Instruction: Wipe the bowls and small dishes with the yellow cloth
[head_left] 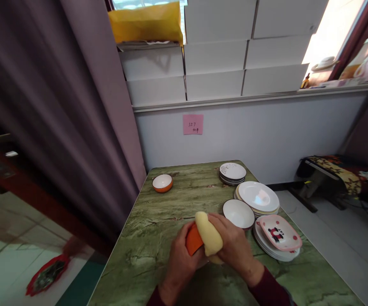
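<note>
Over the near part of the green table, my left hand (183, 259) grips an orange bowl (193, 240), which is tilted so that its outer side shows. My right hand (235, 242) is closed around a pale yellow cloth (209, 233) pressed against the bowl's rim. Part of the cloth hangs below the fingers, and the bowl's inside is hidden. Just beyond my right hand a white bowl with a dark rim (238, 213) sits on the table. Farther off, at the back left, stands another orange bowl with a white inside (162, 182).
Along the right side of the green table (158, 221) are a stack of small patterned plates (232, 172), a stack of larger white plates (258, 196), and a pink panda dish (281, 232) on more plates (266, 244). A purple curtain (107, 106) hangs at the left.
</note>
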`<state>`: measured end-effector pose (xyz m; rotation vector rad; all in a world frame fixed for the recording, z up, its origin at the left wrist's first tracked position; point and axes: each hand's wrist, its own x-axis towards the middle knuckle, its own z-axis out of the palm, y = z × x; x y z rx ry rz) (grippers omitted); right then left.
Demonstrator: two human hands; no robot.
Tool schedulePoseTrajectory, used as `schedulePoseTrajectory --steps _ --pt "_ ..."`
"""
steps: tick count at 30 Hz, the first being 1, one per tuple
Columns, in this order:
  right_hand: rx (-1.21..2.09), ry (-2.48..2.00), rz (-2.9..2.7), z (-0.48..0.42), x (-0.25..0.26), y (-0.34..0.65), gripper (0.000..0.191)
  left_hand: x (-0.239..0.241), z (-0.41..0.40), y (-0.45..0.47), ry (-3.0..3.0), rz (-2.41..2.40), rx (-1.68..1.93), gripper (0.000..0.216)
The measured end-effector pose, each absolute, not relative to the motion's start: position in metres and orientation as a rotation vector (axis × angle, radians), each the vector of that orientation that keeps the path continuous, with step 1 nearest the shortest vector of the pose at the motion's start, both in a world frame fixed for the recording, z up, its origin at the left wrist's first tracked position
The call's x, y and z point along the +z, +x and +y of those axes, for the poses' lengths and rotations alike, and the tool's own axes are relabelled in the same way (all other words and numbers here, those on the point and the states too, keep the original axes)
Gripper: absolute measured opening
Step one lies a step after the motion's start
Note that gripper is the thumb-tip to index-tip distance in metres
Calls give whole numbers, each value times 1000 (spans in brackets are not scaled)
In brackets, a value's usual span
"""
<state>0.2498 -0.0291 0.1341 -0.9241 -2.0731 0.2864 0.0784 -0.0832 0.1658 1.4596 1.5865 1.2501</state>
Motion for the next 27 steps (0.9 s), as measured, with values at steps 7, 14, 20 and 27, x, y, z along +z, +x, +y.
schedulePoseTrajectory --steps 7,14,20,27 --pt "777 -1031 -1487 -33 113 225 42 171 -91 77 1560 1616 1350 66" --pt "1522 -968 -820 -56 100 199 57 162 -94 81 1507 1471 1512 68" --pt "1805 -875 -638 -75 113 187 65 147 -92 96 1250 1390 1640 62" --pt "1116 -1145 -1150 -37 92 229 42 136 -93 83 1503 1478 1427 69"
